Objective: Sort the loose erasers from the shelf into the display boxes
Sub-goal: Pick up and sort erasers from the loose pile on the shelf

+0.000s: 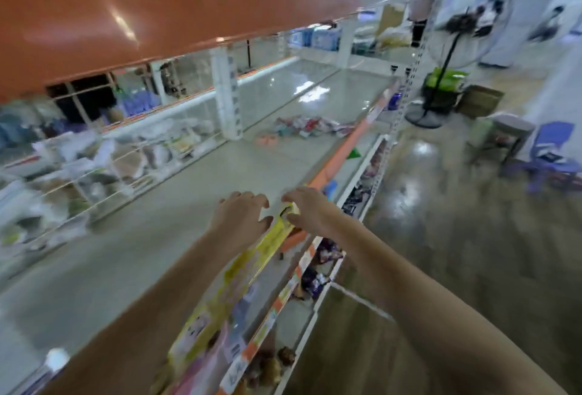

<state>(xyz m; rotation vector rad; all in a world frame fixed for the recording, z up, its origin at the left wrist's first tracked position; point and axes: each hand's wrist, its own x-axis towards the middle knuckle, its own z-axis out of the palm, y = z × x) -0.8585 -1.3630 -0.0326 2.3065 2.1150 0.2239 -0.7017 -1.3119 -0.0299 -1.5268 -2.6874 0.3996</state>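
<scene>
At the far left, clear partitioned bins (94, 171) are seen along the back of the shelf (176, 199), filled with pale goods too blurred to be named; they are probably kept behind so that the front stays free for working. Nearer the middle, the left hand (241, 212) is stretched out over the shelf with fingers spread and lightly bent. Nothing is seen to be gripped by it; it seems to be poised at the far end of the yellow display box (252, 272), perhaps to steady it. The box is laid along the front edge of the shelf, a pink one (201, 360) being glimpsed nearer the camera, presumably so that both can be reached and filled easily. Just to the right, the right hand (310, 209) is brought to the same end of the yellow box, its fingers curved over a small yellow-and-black part there; whether that is pinched or only touched cannot be told through the blur. Farther along the shelf, a heap of small colourful packets (311, 127), judged to be the loose erasers, is left well apart from both hands. To the right, a fan stand (425, 114) is seen on the glossy floor.
</scene>
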